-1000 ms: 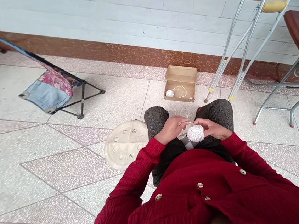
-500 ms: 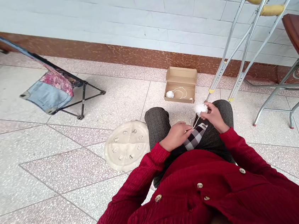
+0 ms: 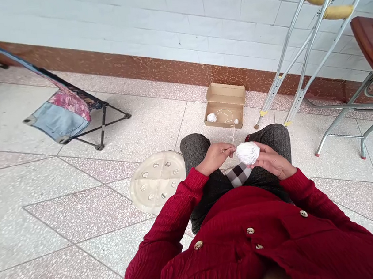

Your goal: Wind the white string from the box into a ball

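Observation:
My right hand is closed around a white ball of yarn, held above my lap. Just left of the ball, my left hand pinches the yarn strand between its fingertips. From there the strand runs up toward an open cardboard box on the floor. Inside the box sit another white yarn ball on the left, a much smaller one on the right, and a loose loop of yarn. A black-and-white checked cloth shows between my thighs, below the hands.
A folding fabric chair stands to the left. By my left knee lies a round, pale mat with holes. Metal crutches lean against the tiled wall at right, beside a brown-seated metal-legged chair.
The yarn ball has come down closer to my lap and turned, showing its broad side. My left hand has moved up beside it, and the strand now stretches toward the box.

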A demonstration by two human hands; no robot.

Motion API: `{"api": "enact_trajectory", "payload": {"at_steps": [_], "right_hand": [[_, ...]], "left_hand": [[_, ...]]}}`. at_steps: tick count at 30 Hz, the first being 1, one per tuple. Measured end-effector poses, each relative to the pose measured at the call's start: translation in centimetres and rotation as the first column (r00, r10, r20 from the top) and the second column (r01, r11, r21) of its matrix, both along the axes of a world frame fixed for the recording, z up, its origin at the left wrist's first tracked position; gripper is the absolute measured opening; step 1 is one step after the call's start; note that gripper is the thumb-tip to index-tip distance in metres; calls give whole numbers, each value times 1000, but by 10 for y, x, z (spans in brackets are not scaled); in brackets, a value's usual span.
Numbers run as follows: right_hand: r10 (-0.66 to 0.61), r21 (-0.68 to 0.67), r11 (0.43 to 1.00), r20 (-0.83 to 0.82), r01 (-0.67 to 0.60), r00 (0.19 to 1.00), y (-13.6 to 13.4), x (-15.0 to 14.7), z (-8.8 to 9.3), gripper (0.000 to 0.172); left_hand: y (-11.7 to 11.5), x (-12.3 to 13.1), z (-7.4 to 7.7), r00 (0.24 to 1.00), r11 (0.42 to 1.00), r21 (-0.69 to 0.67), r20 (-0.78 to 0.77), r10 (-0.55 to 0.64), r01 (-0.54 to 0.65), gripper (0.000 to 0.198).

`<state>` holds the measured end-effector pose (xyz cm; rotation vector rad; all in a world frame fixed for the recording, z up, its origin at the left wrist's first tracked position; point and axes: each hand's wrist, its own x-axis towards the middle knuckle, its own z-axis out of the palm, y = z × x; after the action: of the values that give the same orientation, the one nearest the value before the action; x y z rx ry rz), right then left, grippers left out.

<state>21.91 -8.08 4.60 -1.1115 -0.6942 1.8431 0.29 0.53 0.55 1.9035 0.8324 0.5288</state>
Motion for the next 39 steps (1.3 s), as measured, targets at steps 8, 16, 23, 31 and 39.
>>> {"api": "enact_trajectory", "payload": {"at_steps": [8,16,23,31,39], "right_hand": [[-461,327,882,457,339,760,45,12,-10,43],[71,196,946,651,-258,756,19,-7,-56,41],[158,89,982,102,-167,982,0,-6,-5,49],[-391,216,910,153,355,908,40,15,14,42],[-513,514,845,708,144,485,46,11,-41,47]], "left_hand": [[-37,14,-5,982,985,34,-85,-167,171,42],[-4,-5,16,977,936,318,-193,-94,153,29],[2,0,11,999,999,-16,44,-28,29,37],[-30,6,-3,992,986,-163,126,-3,24,39],[-22,-5,-1,996,975,212,-69,-50,64,25]]}}
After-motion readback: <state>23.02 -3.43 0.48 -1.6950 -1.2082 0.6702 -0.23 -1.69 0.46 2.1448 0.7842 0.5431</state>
